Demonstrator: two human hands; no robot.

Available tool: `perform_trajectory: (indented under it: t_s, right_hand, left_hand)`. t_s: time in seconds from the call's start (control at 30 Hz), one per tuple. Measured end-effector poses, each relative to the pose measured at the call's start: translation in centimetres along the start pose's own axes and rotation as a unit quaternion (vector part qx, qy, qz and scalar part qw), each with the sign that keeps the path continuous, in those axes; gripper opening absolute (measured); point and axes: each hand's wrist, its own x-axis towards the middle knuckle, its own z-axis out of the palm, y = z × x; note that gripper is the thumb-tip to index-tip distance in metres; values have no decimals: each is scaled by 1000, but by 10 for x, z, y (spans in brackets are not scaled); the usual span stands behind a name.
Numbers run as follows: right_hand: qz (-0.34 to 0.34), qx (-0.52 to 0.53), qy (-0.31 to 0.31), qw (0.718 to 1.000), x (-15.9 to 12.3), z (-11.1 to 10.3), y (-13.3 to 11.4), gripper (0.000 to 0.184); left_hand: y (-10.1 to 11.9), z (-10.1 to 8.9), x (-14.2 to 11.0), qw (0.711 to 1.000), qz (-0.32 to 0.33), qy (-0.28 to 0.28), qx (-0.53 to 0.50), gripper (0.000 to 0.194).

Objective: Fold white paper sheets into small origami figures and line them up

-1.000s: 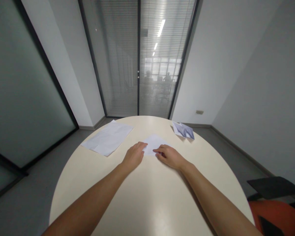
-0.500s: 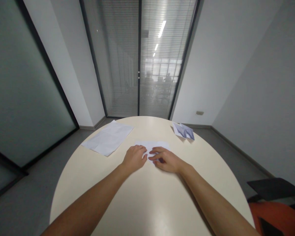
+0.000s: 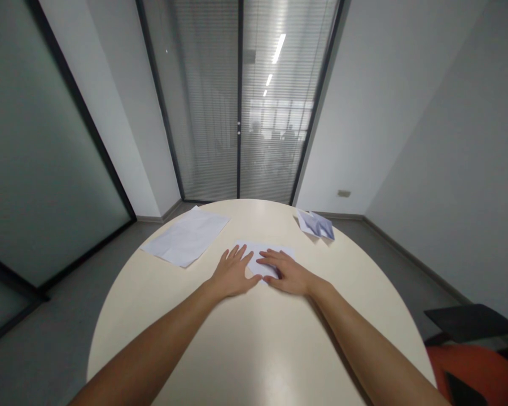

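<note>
A small white sheet of paper [image 3: 262, 260] lies on the round cream table [image 3: 245, 344] between my hands, its near edge narrowing toward me. My left hand [image 3: 235, 274] rests over the paper's left side with its fingers spread and its thumb stretched to the right. On the right side of the paper, my right hand [image 3: 287, 273] lies with fingers extended and slightly bent, the thumb reaching left. The two thumb tips almost meet at the paper's near point. Both palms hide parts of the sheet.
A larger creased white sheet [image 3: 188, 237] lies at the table's far left. Toward the far right edge stands a folded piece of paper [image 3: 315, 225], partly raised. An orange chair [image 3: 474, 372] with black armrests is at the right. Beyond the table is a glass partition with blinds [image 3: 211, 113].
My left hand has spread from curled fingers to flat, with its thumb moving right. My right thumb has shifted slightly, and more of the paper shows between the hands.
</note>
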Motion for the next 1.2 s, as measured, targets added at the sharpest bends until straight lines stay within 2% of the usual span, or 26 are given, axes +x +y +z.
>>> perform_trajectory:
  t_s: [0.13, 0.23, 0.37, 0.47, 0.7, 0.83, 1.03, 1.2]
  right_hand:
    - [3, 2, -11, 1000, 0, -1, 3, 59]
    - [-6, -3, -5, 1000, 0, -3, 2, 59]
    - [4, -23, -8, 1000, -1, -5, -1, 58]
    - [20, -33, -17, 999, -1, -6, -3, 59]
    - [56, -42, -7, 998, 2, -4, 1, 60]
    - [48, -47, -6, 998, 0, -6, -1, 63]
    - [34, -56, -36, 997, 0, -7, -6, 75]
    - [34, -50, -45, 997, 0, -7, -10, 78]
  left_hand:
    - [0, 1, -1, 999, 13, 29, 2, 75]
    - [-2, 2, 1, 999, 13, 50, 9, 64]
    - [-4, 2, 3, 998, -17, 60, 32, 50]
    - [-2, 1, 1, 997, -25, 61, 40, 52]
    - [9, 2, -7, 998, 12, 54, 17, 62]
    - [3, 5, -3, 998, 1, 58, 14, 57]
    - [-10, 4, 3, 998, -27, 47, 21, 50]
    - [-14, 3, 5, 998, -31, 44, 25, 54]
